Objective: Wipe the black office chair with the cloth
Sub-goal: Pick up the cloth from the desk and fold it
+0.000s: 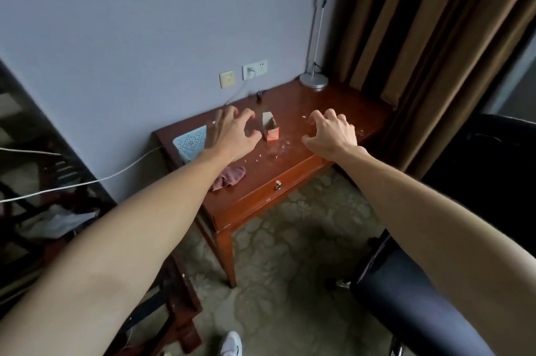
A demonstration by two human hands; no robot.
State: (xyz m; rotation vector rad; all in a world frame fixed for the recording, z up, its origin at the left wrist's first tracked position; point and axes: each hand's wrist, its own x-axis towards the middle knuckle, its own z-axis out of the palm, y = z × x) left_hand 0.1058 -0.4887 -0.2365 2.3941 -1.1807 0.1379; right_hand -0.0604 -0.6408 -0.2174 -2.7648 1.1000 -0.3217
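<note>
Currently: black office chair (412, 312) sits at right, just beside the wooden desk (304, 100). Both arms reach out over the desk. Left hand (232, 135) and right hand (333, 132) hover palm-down, fingers spread and half-bent, gripping nothing. Pink cloth (230, 177) lies crumpled near the desk's front-left edge, under the left forearm, behind the left fingers and well apart from the right ones. Small open carton (269, 129) stands between the hands.

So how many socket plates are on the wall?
2: a beige square plastic plate, left, and a white rectangular plastic plate beside it, holding a white plug. None looks hidden.
</note>
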